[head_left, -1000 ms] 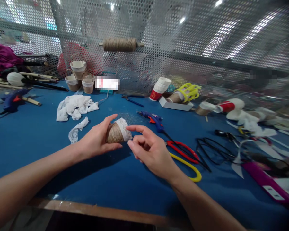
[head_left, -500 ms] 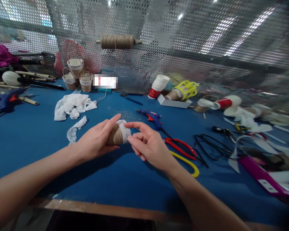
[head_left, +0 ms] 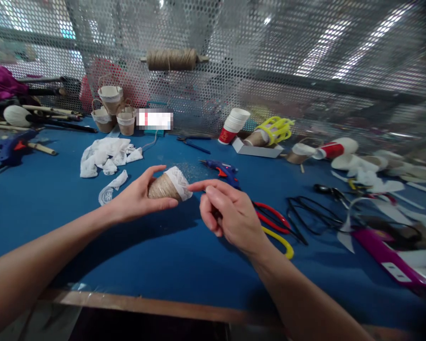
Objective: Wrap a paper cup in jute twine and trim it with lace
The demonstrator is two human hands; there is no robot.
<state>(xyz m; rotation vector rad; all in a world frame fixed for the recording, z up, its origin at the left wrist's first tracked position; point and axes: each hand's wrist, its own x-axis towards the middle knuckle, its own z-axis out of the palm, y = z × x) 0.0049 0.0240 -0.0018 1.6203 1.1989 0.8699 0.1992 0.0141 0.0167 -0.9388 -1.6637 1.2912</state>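
My left hand (head_left: pixel 140 192) is wrapped around a paper cup (head_left: pixel 164 187) covered in brown twine, tilted with its mouth toward the right. A band of white lace (head_left: pixel 178 178) circles the cup's rim end. My right hand (head_left: pixel 230 215) points its stretched index finger at the lace edge, the tip touching or just short of it. Its thumb and other fingers are bent, and I see nothing held in them. A loose lace strip (head_left: pixel 108 193) and a heap of lace (head_left: pixel 108 154) lie beyond my left forearm.
A blue glue gun (head_left: pixel 222 170) lies behind my right hand, beside red-and-yellow-handled scissors (head_left: pixel 275 218). Finished little baskets (head_left: pixel 126 122) stand at the back left, stacked paper cups (head_left: pixel 232 127) at the back right. Black cables (head_left: pixel 308 215) and a purple power strip (head_left: pixel 386 260) lie right.
The cup has turned in my left hand, showing more twine and lace, and my left thumb now lies along its near side. My right hand has shifted slightly right, thumb away from the rim.
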